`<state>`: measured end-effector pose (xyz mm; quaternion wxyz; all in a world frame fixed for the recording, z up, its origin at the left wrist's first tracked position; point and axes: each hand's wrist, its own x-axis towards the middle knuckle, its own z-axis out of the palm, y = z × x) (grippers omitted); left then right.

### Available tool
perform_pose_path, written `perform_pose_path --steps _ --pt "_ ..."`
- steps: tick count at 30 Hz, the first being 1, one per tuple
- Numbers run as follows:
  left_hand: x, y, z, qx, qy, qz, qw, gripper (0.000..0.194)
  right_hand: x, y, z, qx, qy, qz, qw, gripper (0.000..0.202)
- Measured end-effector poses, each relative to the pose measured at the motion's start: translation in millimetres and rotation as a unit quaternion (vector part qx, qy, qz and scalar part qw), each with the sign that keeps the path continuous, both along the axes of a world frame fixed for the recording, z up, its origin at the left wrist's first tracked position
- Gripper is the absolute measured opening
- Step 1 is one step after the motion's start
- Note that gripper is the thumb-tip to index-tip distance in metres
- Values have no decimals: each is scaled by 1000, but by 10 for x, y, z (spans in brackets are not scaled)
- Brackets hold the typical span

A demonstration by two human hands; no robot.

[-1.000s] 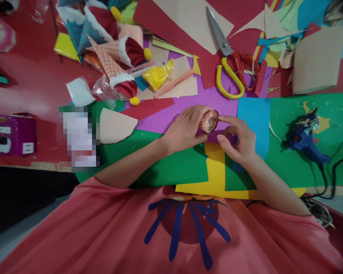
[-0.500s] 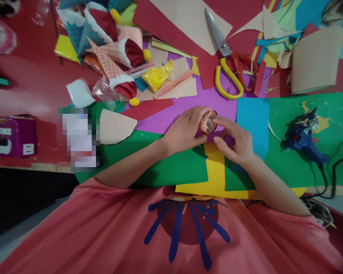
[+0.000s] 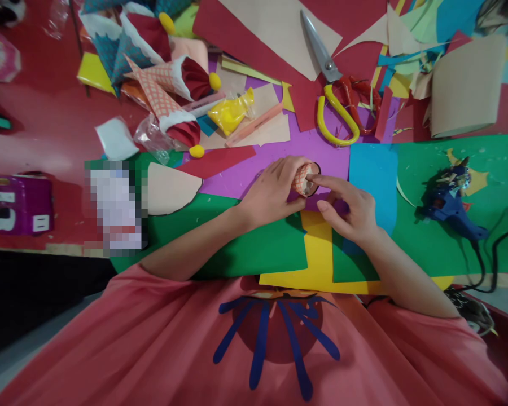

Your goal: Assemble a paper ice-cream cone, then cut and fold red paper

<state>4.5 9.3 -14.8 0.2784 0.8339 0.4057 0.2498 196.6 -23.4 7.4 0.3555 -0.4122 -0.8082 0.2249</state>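
Observation:
My left hand [image 3: 275, 186] is wrapped round a paper cone [image 3: 300, 181] with an orange-and-white crosshatch pattern, its wide mouth turned to the right. Inside the mouth there is something pale; my fingers and palm hide the cone's narrow end. From the right, my right hand [image 3: 352, 207] reaches its stretched index finger into the opening. Its thumb stands apart and the other fingers are curled, with nothing held between them. Beneath both hands lie a purple sheet [image 3: 237, 175] and a yellow sheet [image 3: 319, 242].
Large scissors [image 3: 332, 84] lie beyond my hands. Finished cones with white trim [image 3: 175, 121] are heaped at the back left. A blue glue gun [image 3: 451, 206] with a cord rests at the right, a pale half-round piece [image 3: 171, 189] and a purple box [image 3: 20, 204] at the left.
My right index finger has moved slightly left, deeper into the cone's mouth. The left hand keeps its hold, and the whole view has shifted a little.

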Motion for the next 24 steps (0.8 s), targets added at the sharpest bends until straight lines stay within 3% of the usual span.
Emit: perform_pose_path --steps 9,16,24 --pt "-7 3 22 -6 13 3 1000 51 -7 33 -2 3 -15 38 999 29" --pt "-15 1 -23 12 1 6 1000 53 -15 30 14 36 -14 24 999 26" --pt "-31 23 -51 13 -5 8 1000 52 -24 37 -9 4 -16 46 999 29"
